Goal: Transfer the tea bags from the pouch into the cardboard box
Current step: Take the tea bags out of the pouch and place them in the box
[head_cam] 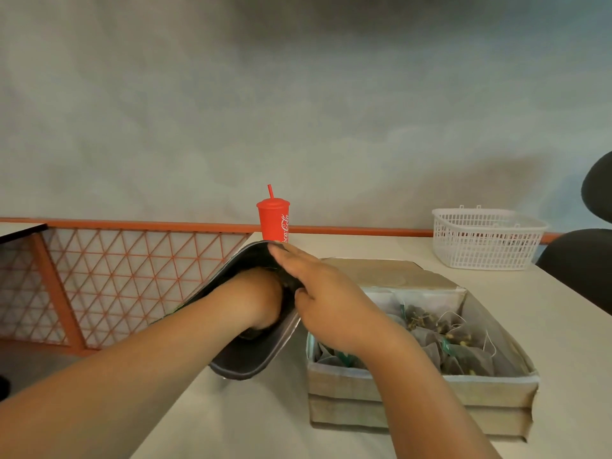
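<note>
Item, pouch [251, 357]: one, dark, with a silvery rim. It lies on the table [231, 425] just left of the cardboard box [397, 392], mouth gaping toward the camera.

Item, left hand [261, 299]: sunk past the knuckles into the pouch's mouth, left of the box. The fingers are hidden inside, so neither their spread nor anything they hold can be told.

Item, right hand [326, 293]: over the box's left edge. The fingers lie nearly straight and close together along the pouch's upper lip; the thumb is bent in below, so the lip is pinched and lifted.

Item, cardboard box: one, lid open.

Item, tea bags [457, 347]: a heap inside the box, pale mesh with strings. They overlap too much for an exact count.

Item, red cup [274, 223]: one, with lid and straw, behind the box's left corner.

Item, white basket [486, 241]: one, beyond the box to the right.
</note>
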Demonstrator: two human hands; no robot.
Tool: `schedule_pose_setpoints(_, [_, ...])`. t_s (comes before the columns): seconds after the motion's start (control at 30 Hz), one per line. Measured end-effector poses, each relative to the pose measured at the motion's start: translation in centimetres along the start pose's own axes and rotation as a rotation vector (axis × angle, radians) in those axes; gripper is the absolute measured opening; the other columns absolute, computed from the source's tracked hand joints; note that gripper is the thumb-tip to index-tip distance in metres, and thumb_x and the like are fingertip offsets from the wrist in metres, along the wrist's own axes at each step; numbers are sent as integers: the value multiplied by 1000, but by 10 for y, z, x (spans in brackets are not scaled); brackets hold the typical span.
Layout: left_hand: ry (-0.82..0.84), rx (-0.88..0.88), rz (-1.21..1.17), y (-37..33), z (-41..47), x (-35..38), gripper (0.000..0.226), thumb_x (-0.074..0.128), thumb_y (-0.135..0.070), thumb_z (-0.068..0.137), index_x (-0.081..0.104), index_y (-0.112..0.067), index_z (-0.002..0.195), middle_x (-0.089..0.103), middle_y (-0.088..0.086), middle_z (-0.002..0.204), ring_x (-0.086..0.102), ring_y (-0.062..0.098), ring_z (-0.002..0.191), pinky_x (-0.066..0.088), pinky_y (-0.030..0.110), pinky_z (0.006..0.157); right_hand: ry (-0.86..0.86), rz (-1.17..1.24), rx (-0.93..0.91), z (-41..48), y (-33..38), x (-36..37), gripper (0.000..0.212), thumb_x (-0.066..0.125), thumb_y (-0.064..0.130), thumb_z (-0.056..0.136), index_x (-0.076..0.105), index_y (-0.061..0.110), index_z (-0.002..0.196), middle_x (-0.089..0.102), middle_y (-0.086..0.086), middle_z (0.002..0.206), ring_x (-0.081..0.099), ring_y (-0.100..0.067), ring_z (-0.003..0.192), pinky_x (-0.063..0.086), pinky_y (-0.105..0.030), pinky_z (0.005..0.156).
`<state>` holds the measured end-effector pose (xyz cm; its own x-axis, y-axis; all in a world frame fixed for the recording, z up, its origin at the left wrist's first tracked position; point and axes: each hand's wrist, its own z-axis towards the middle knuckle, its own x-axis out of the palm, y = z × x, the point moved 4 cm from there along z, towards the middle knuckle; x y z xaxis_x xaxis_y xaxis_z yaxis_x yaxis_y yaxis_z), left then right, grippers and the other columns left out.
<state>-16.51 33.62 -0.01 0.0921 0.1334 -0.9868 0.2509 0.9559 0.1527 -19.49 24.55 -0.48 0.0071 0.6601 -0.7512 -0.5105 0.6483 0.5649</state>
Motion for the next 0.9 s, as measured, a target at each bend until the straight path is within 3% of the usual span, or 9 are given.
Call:
schedule_pose_setpoints(0.1, [-34,38,-33,6,-2,5,28,42,-19,95,57,-10,117,60,8,114,57,22,104,39,23,75,-21,16,7,0,-3,-2,69,37,-7,88,22,28,146,17,15,153,16,-5,140,11,-9,104])
schedule_pose_setpoints(0.23, [-87,76,-104,6,-22,-4,22,45,-25,94,57,-17,110,58,-1,93,56,16,84,39,22,69,-29,14,10,1,-6,-1,71,38,-8,86,23,28,145,19,13,153,17,-6,140,12,-11,105])
schedule_pose_setpoints(0.33, [-137,114,-56,7,-27,-10,29,38,-23,98,56,-14,118,59,1,109,55,17,100,38,21,78,-22,3,9,1,-5,0,70,39,-7,88,23,29,145,20,14,153,18,-6,140,13,-11,104])
schedule_pose_setpoints(0.4, [-90,110,-88,9,-31,-9,29,38,-23,98,56,-17,121,55,0,103,51,12,95,36,18,67,-19,-4,7,1,-5,1,69,39,-6,88,23,29,145,20,14,153,19,-6,139,12,-9,102])
schedule_pose_setpoints(0.47, [-174,97,-158,15,-38,-14,22,43,-27,96,63,-22,105,54,-6,88,51,10,82,34,15,57,-12,-13,12,2,-5,2,69,39,-6,89,23,30,145,20,15,153,19,-6,139,13,-9,100])
schedule_pose_setpoints(0.67, [-407,89,-400,34,-58,-38,16,56,-25,89,66,-33,80,65,-13,80,56,3,75,38,13,62,-9,-20,-8,4,-5,9,69,39,-8,85,28,25,144,25,12,151,24,-5,136,15,-2,97])
schedule_pose_setpoints(0.73, [-457,75,-510,40,-65,-46,22,61,-22,85,63,-37,69,63,-19,72,56,-2,72,39,14,61,4,-23,-17,4,-5,12,66,40,-8,84,36,25,141,33,11,148,31,-5,131,19,-1,95])
schedule_pose_setpoints(0.83, [-509,49,-642,47,-73,-49,27,67,-19,81,64,-36,61,64,-21,67,56,-1,64,40,18,57,66,-55,-6,1,-6,15,52,43,-4,85,50,24,129,49,9,134,44,-5,107,27,7,74])
schedule_pose_setpoints(0.9, [-510,34,-695,48,-76,-47,31,68,-17,80,61,-37,57,64,-21,66,57,0,60,39,18,55,130,-54,33,0,-8,19,46,46,3,88,50,26,128,54,5,126,47,-8,100,35,-3,74])
